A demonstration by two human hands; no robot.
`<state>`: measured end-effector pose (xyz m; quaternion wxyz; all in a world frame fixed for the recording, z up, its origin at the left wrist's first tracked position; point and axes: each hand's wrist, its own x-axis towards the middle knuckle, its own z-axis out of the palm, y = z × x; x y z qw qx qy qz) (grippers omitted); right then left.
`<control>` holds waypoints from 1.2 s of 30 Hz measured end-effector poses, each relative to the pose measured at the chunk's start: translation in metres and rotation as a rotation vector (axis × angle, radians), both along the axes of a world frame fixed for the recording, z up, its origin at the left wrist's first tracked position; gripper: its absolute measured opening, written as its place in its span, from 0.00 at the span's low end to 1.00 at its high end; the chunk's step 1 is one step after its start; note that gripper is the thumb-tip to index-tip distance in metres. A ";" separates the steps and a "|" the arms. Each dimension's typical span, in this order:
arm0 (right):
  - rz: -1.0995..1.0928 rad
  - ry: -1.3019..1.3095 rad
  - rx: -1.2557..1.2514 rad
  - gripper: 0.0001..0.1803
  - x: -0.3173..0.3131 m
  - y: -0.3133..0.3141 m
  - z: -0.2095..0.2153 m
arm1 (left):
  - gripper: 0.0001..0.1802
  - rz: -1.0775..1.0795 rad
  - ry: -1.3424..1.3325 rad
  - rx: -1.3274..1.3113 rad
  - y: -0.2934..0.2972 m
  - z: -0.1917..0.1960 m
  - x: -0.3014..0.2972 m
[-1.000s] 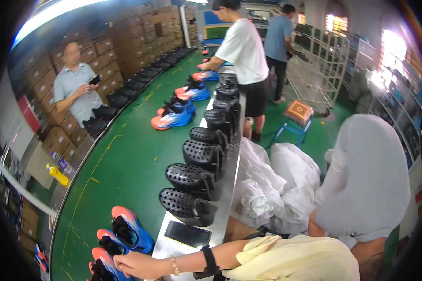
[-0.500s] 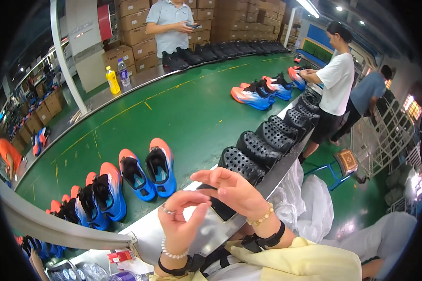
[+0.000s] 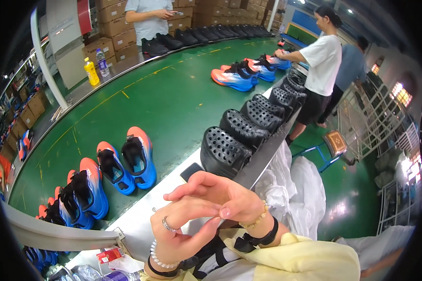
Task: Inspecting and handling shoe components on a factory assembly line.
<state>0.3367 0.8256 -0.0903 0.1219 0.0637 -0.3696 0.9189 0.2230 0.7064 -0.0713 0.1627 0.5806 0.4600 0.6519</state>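
Above the metal table edge, my left hand (image 3: 185,227) and my right hand (image 3: 222,192) meet at the fingertips. The left one wears a ring and a pale bead bracelet; its index finger and thumb close in against the right thumb. My right fingers curl over from above, partly hiding what lies between. Whether something small is pinched there I cannot make out. Just beyond them is a dark phone-like slab (image 3: 191,172), apart from both hands. The nearest black perforated clog (image 3: 225,150) and a blue-orange sneaker (image 3: 139,157) stand farther off.
More sneakers (image 3: 91,189) line the green conveyor (image 3: 159,112) at left; others stand far right. Black clogs (image 3: 246,126) run along the metal ledge, black shoes (image 3: 187,37) across the back. Two people work at right, and another stands behind the conveyor. A curved metal bar (image 3: 65,236) crosses lower left.
My hands have come together, and their fingertips now touch where they were apart. The view has shifted, so the surroundings sit farther left and higher. The dark slab shows less covered.
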 end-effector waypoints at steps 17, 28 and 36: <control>0.015 0.173 -0.106 0.22 0.026 0.002 -0.011 | 0.06 0.290 0.459 0.005 0.009 0.009 0.038; -0.011 0.074 -0.268 0.24 0.037 0.002 -0.004 | 0.13 0.209 0.398 0.030 0.025 -0.004 0.029; -0.043 0.084 -0.310 0.21 0.039 -0.006 -0.006 | 0.12 0.250 0.316 0.040 0.021 -0.012 0.033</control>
